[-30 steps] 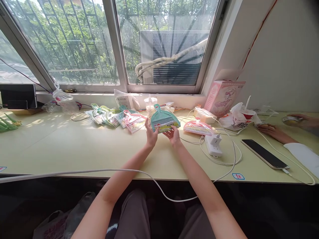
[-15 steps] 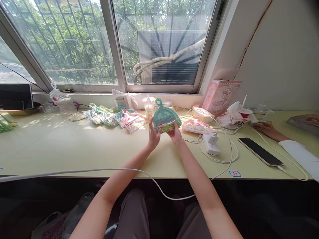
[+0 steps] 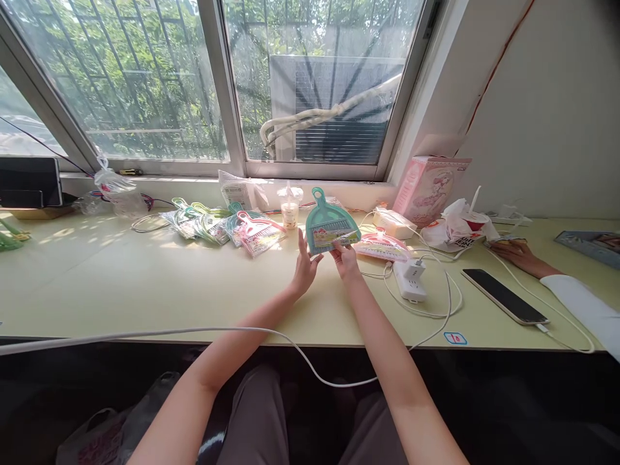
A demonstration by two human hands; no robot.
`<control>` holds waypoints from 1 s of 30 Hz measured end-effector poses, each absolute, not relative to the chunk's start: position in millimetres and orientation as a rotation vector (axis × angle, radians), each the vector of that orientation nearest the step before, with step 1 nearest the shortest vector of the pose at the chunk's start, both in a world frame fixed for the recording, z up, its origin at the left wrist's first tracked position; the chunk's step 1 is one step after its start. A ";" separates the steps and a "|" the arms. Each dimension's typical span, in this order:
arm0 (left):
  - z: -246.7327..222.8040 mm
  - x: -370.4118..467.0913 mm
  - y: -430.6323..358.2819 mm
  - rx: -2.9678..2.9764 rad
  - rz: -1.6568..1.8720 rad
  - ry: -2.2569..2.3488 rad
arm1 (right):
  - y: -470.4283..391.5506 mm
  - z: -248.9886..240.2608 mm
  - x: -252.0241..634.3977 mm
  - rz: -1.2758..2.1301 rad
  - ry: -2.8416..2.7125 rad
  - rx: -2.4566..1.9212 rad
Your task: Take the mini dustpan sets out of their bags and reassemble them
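Observation:
A small green dustpan with a brush set in it (image 3: 325, 216), wrapped with a printed card label, is held up over the table in front of me. My right hand (image 3: 345, 259) grips its lower right edge, thumb in front. My left hand (image 3: 306, 266) is at the lower left side with fingers stretched upward and thumb apart; it is beside the dustpan, perhaps just touching. A pink dustpan set (image 3: 382, 245) lies on the table to the right. On the left, another pink set (image 3: 259, 234) rests by several green ones (image 3: 201, 223) in clear packaging.
Behind stand a drink cup (image 3: 290, 210) and a pink box (image 3: 431, 189). To the right are a power strip (image 3: 411, 284) with looping white cables, a phone (image 3: 505, 296), and another person's hand (image 3: 526, 255). A white cable (image 3: 194, 330) crosses over my forearms.
The dustpan has moved slightly right and up in my right hand. My left hand has loosened from its lower left edge, fingers straightening. At far right, the other person's second hand has left view.

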State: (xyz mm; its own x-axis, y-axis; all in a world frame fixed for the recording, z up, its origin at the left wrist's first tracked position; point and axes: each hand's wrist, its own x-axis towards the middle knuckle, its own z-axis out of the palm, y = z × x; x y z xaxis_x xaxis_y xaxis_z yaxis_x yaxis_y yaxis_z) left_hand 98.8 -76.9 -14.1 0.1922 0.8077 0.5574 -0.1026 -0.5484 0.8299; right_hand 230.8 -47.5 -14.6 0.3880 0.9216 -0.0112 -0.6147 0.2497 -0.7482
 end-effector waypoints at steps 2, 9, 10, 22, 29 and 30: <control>-14.8 102.7 -79.4 1.628 1.403 0.658 | -47.3 -14.1 232.2 1.055 -0.464 -0.760; -9.4 91.4 -62.5 1.325 1.077 0.507 | -51.4 -10.9 239.6 0.975 -0.582 -0.754; -8.5 89.0 -58.5 1.284 1.093 0.519 | -51.9 -10.2 240.8 0.998 -0.607 -0.769; -25.1 88.8 -40.6 1.422 1.390 0.533 | -57.1 -4.1 238.9 1.198 -0.689 -0.974; -19.1 85.2 -40.7 1.508 1.376 0.584 | -56.9 -5.3 241.5 1.182 -0.748 -1.039; -19.2 85.2 -41.0 1.501 1.380 0.585 | -56.5 -6.0 241.1 1.176 -0.739 -1.027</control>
